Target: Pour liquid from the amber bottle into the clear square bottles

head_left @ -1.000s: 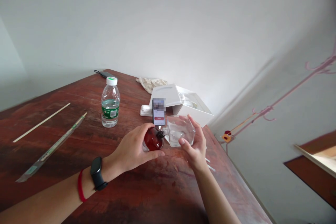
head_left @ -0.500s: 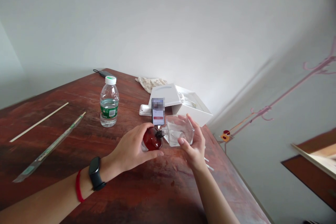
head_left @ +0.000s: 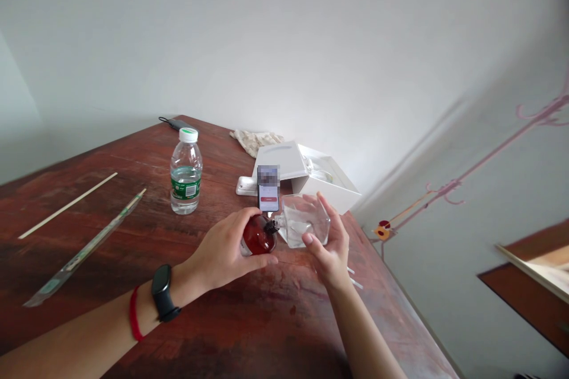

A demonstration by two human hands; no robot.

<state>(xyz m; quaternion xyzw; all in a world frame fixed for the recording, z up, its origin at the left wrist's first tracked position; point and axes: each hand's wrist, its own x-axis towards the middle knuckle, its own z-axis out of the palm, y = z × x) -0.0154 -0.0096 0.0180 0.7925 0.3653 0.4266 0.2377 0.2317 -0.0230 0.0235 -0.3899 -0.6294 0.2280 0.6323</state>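
My left hand (head_left: 231, 246) is closed around a rounded bottle of dark red-brown glass or liquid (head_left: 258, 237), with a black neck pointing right. My right hand (head_left: 331, 243) grips a clear, angular glass bottle (head_left: 306, 222), tipped on its side. The clear bottle's neck points left and meets the dark bottle's black neck. Whether liquid passes between them I cannot tell. Just behind the two bottles stands a phone (head_left: 268, 189) with a lit screen.
A water bottle (head_left: 185, 174) with a green label stands on the wooden table (head_left: 240, 325). Further left lie a thin stick (head_left: 66, 206) and a wrapped pair of chopsticks (head_left: 89, 251). Behind the phone are an open white box (head_left: 335, 180), a patterned cloth (head_left: 253, 142) and a dark device (head_left: 175, 124).
Both hands and the bottles they hold keep nearly the same pose. The whole view has shifted very slightly.
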